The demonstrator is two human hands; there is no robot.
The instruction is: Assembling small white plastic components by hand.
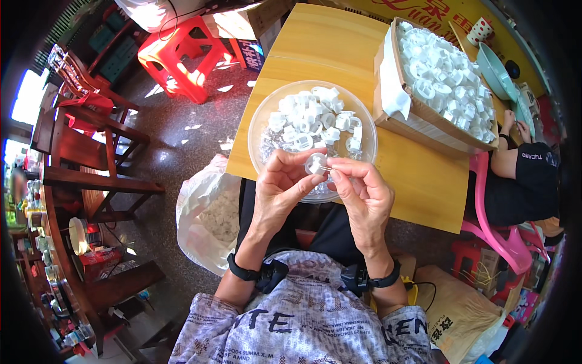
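Over the near side of a round clear plastic tub, my two hands meet. My left hand is closed, pinching a small white round plastic piece between thumb and fingertips. Beside it, my right hand is closed too, with thumb and forefinger on a thin metal pin that reaches to the piece. Whether the pin is inside the piece is too small to tell. White plastic pieces are heaped in the tub, with small shiny bits among them.
The tub stands on a wooden table. At its right, a cardboard box brims with white pieces. On the floor at left sits an open white bag; a red stool stands beyond. Another person sits at far right by a pink chair.
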